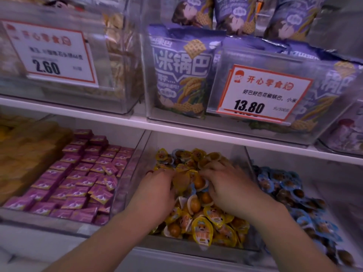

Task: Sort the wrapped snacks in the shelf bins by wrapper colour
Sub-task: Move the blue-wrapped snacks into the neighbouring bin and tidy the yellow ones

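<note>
Both hands work in the middle bin (247,158) of the lower shelf, among yellow-wrapped snacks (202,230). The left hand (157,190) curls into the pile; whether its grip holds a packet cannot be told. The right hand (227,185) rests on the heap, fingers bent, grip likewise unclear. Blue-wrapped snacks (284,185) fill the adjacent right bin. Recommended: lift strays singly and check the wrapper face before transfer. The legible price cards read 2.60 (47,66) and 13.80 (249,107).

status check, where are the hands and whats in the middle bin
Left hand and right hand both down in the middle bin, fingers among yellow snacks. A few blue snacks mixed in at back. Nothing blocking.
</note>
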`<state>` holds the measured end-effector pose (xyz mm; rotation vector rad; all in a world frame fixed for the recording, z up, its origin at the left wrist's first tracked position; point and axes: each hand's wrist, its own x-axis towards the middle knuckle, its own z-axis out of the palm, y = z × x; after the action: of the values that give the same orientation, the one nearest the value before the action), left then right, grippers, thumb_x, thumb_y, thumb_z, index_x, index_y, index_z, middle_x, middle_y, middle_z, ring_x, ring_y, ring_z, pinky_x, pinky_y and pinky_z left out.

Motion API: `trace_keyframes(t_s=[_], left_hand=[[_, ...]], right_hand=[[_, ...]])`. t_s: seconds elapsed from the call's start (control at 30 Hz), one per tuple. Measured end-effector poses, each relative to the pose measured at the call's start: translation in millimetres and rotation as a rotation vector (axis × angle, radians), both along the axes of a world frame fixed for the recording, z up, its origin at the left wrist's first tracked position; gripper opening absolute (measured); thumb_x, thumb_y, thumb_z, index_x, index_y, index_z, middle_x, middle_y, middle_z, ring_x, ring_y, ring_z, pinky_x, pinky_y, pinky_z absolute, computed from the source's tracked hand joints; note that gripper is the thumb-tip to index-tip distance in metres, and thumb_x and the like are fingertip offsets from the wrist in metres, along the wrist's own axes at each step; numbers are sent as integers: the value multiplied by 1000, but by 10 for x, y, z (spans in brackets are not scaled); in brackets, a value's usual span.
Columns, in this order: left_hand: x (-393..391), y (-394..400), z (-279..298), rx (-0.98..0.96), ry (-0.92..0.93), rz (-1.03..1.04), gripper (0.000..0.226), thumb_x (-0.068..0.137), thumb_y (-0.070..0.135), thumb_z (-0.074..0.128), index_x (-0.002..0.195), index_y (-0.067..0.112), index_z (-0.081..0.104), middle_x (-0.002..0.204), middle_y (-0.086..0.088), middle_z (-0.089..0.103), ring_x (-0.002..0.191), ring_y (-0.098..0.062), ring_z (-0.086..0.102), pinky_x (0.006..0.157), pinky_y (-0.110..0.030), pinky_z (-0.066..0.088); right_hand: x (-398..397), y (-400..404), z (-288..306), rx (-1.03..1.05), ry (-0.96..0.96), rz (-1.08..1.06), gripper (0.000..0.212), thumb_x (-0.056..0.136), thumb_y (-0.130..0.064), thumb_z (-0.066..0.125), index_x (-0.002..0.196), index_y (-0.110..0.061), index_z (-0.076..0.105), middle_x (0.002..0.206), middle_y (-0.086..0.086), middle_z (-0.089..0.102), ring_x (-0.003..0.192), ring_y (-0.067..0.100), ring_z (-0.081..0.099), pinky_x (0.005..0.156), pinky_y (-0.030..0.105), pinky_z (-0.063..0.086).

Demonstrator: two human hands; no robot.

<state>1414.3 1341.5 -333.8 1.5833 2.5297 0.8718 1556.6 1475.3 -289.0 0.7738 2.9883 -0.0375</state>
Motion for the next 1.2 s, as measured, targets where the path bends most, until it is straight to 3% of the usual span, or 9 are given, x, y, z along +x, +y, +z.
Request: trace_keyframes(t_s=[0.2, 0.4, 0.57, 0.67, 0.73, 0.8, 0.93, 1.07, 1.2], left_hand=[[22, 9, 141, 460, -260, 47, 27, 96, 6, 54, 115, 18, 68, 109, 4, 66, 101, -9, 61, 88, -18, 46], [55, -44, 136, 154, -202, -33, 28, 92, 23, 59, 120, 29, 64, 115, 5, 53, 107, -17, 57, 92, -35, 48], [55, -20, 235, 348, -380, -61, 44, 88, -5, 51, 117, 25, 64, 109, 1, 59, 89, 0, 57, 79, -13, 44], [91, -1, 303, 532, -590, -22, 28, 95, 4, 58, 113, 23, 67, 99, 4, 70, 85, -2, 65, 76, -22, 51], [145, 3, 341, 658, -683, -31, 28, 93, 5, 65, 114, 24, 68, 101, 6, 73, 94, -6, 69, 83, -26, 56], [233, 1, 367, 722, -654, -64, 32, 91, 8, 68, 115, 29, 67, 105, 12, 73, 99, -4, 68, 85, -20, 54], [400, 42, 295, 667, -642, -144, 38, 89, 19, 72, 119, 39, 63, 115, 21, 69, 110, 0, 64, 94, -19, 49], [451, 58, 255, 433, -333, -320, 47, 92, 61, 49, 138, 52, 43, 141, 25, 51, 132, 6, 44, 108, -16, 34], [360, 68, 173, 343, -278, -358, 44, 100, 52, 42, 143, 41, 42, 146, 22, 45, 136, 4, 39, 111, -18, 30]], right_hand=[[-143, 60, -116, 17, -56, -76, 48, 89, -53, 55, 134, -36, 52, 148, -4, 37, 138, 28, 27, 108, 46, 28], [-174, 78, -208, 46, 144, -81, 25, 81, -29, 65, 102, -26, 51, 116, 1, 54, 115, 27, 47, 83, 35, 35], [-111, 63, -63, -90, 425, -131, 19, 85, -26, 68, 80, -27, 49, 87, -1, 61, 85, 23, 59, 63, 30, 34], [-50, 6, 92, -165, 709, -231, 14, 85, -29, 72, 78, -25, 60, 71, -1, 67, 68, 12, 60, 60, 27, 42], [-41, -100, 203, -502, 961, -352, 12, 85, -26, 73, 76, -20, 68, 70, 2, 70, 67, 11, 66, 60, 22, 48], [-37, -251, 264, -1086, 1143, -481, 8, 88, -18, 70, 83, -13, 73, 77, 11, 73, 69, 24, 72, 53, 29, 54], [25, -456, 312, -1829, 1004, -490, 28, 88, -30, 62, 99, -7, 75, 90, 13, 73, 68, 18, 69, 53, 28, 55], [183, -443, 274, -1637, 1085, -445, 22, 90, -21, 67, 98, -1, 69, 75, 10, 60, 51, 12, 49, 38, 22, 35], [467, -203, 294, -1355, 1211, -502, 18, 96, -20, 60, 91, -4, 67, 69, 16, 59, 42, 16, 42, 32, 17, 24]])
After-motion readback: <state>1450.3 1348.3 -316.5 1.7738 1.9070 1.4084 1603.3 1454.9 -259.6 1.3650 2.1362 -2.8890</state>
